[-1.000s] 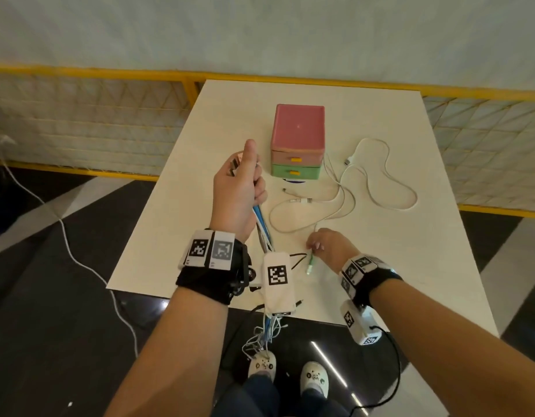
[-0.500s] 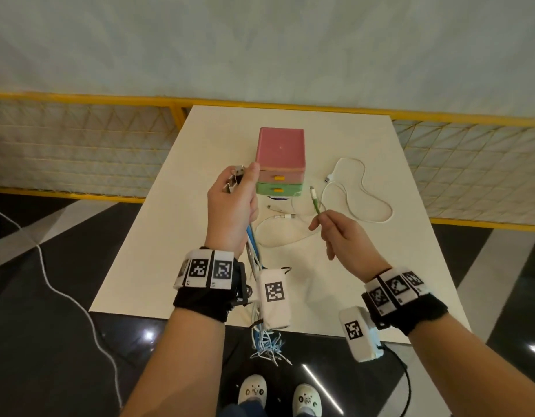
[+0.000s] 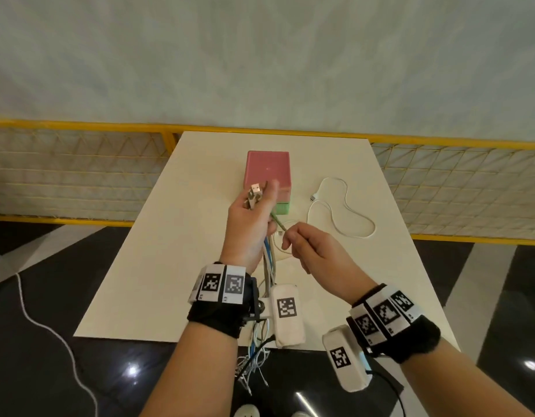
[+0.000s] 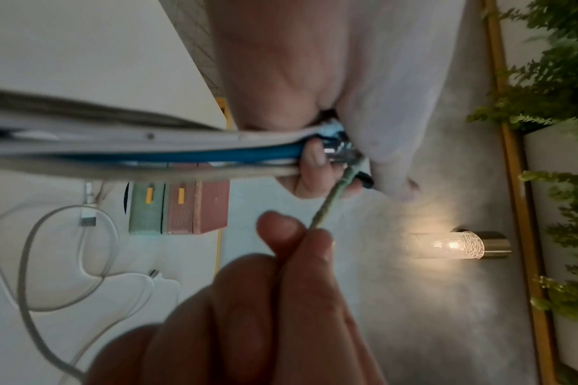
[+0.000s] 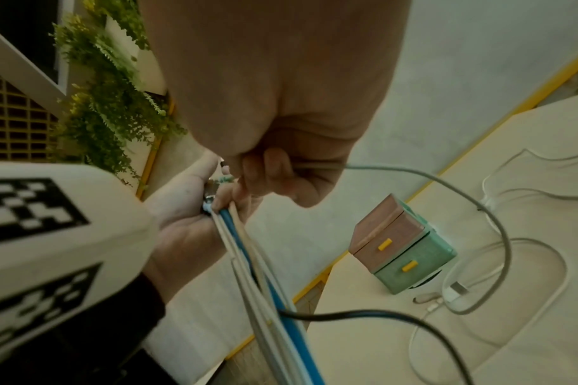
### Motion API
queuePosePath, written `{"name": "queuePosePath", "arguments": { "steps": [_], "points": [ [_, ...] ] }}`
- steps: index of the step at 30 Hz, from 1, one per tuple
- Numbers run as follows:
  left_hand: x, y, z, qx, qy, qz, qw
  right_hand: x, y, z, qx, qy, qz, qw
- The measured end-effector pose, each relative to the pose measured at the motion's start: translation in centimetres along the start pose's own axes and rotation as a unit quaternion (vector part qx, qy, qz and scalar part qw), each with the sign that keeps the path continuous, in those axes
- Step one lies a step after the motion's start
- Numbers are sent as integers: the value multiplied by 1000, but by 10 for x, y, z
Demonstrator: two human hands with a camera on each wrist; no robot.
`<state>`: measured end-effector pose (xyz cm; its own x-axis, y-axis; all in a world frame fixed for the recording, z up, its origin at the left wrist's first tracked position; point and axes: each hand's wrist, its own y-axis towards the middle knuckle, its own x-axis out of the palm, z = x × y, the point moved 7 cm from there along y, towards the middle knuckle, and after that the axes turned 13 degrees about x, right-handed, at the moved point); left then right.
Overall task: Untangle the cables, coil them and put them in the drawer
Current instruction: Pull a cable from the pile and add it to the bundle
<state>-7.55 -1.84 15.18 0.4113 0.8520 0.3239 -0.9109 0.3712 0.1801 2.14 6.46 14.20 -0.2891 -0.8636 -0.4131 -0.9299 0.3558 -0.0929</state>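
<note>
Now gathering: left hand (image 3: 250,224) grips the cable bundle (image 3: 268,260) just in front of the drawers (image 3: 267,171), plugs up. Right hand (image 3: 312,251) pinches the green cable (image 3: 277,221), feeding its braided end in. Next, likely coil. Thin white cable (image 3: 340,215) lies looped right of drawers, both shut.

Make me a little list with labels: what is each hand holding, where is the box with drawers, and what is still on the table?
left hand: grips a bundle of cables, plug ends up
right hand: pinches the green cable, its end at the left hand
drawer box: pink over green, on the table, both drawers closed
still on table: white cable, loose, right of the box
</note>
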Motion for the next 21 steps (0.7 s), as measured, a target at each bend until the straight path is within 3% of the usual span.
{"name": "queuePosePath", "arguments": {
  "steps": [5,9,12,15,17,21],
  "points": [
    [5,-4,-6,-17,-18,23,999,2,3,-9,-13,22,9,1000],
    [2,-1,-5,-35,-112,64,991,15,1,-5,-3,9,-51,999],
    [-12,7,8,6,-102,64,993,16,0,15,4,-99,-88,991],
    [-39,16,26,44,-49,86,994,-12,7,43,33,-184,-69,980],
    [-45,19,33,61,2,62,996,-39,13,46,43,-193,-26,980],
    [-8,12,34,76,158,-84,981,-64,22,-1,-21,-187,45,981]
  ]
}}
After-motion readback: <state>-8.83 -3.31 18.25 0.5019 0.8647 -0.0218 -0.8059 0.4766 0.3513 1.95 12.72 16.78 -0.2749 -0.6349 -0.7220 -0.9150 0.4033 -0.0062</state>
